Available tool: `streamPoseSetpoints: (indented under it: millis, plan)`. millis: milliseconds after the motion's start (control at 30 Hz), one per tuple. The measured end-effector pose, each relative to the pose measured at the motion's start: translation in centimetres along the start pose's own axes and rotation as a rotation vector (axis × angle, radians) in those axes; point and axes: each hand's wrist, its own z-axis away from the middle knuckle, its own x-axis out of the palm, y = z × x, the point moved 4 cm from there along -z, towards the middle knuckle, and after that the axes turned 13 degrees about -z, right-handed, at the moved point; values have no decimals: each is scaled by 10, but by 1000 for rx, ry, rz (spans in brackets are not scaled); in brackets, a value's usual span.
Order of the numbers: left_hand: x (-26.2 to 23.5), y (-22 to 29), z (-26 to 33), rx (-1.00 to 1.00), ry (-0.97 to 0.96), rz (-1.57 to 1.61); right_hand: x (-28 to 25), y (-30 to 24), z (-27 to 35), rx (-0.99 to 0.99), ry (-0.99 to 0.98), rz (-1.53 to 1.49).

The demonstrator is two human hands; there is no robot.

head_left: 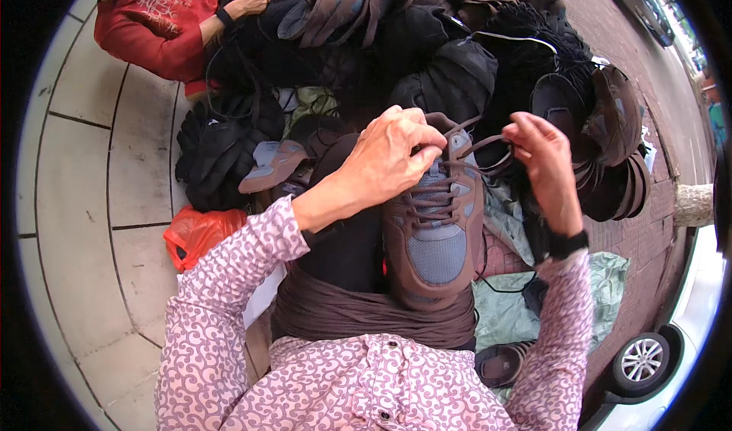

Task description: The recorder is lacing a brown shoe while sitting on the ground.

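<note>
A brown and grey-blue sneaker [435, 252] rests on my lap with its toe toward me. Brown laces criss-cross its front. At the upper eyelets, my left hand [389, 156] is closed in a pinch at the lace by the shoe's collar; the fingertips partly hide it. To the right of the shoe, my right hand [543, 160] pinches the brown shoelace [488, 143], which runs in a loose loop from the top eyelets. Across my thighs, below the toe, lies a thick bundle of brown laces [366, 309].
Black shoes [450, 80] and nested brown shoe uppers [339, 8] pile up ahead. A loose brown-grey shoe [274, 165] and a red plastic bag [200, 233] lie left. Pale green sheeting [503, 313] is at right. A person in red [160, 23] works at far left; parked cars [644, 362] stand right.
</note>
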Motion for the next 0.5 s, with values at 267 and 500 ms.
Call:
streamPoseSetpoints:
  millis: [267, 500]
  plan:
    - [11, -4, -12, -122, -284, 395, 59, 13, 61, -94, -183, -87]
    - [6, 1, -13, -127, -341, 390, 55, 13, 66, -146, -243, -15]
